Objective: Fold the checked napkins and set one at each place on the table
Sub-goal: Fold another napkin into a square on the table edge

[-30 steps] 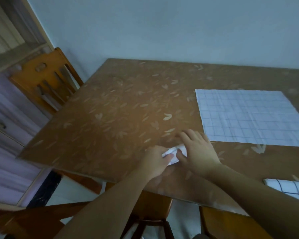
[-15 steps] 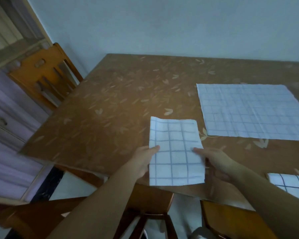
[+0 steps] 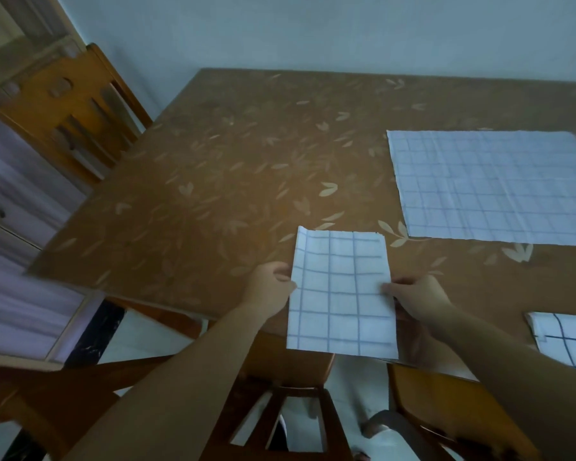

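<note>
Faced a wide brown surface [image 3: 213, 194] with a leaf pattern, its far edge against the wall. Noted a spread napkin [image 3: 492, 188], checked and unfolded, lying flat toward the right edge and well apart from the near edge. Noted a wooden chair [image 3: 70, 108] beyond the left edge and another chair [image 3: 280, 410] tucked in at the near edge.

Held a folded napkin [image 3: 341, 294] at the middle of the near edge, its lower part reaching out past that edge; could not tell whether it touched the surface. Spotted a second folded napkin [image 3: 566, 341] lying by the near edge toward the right corner. Pinched the held piece on its left side with the left hand [image 3: 270, 287] and on its right side with the right hand [image 3: 416, 297], thumbs on top, other fingers hidden beneath.

Judged the step in hand to be setting this piece at a place. Best done with both pinches level: lower it flat, square its long sides to the near edge, and bring it fully inboard so nothing overhangs. Judged the open room to lie ahead and leftward; less to the right, beside the spread napkin.
</note>
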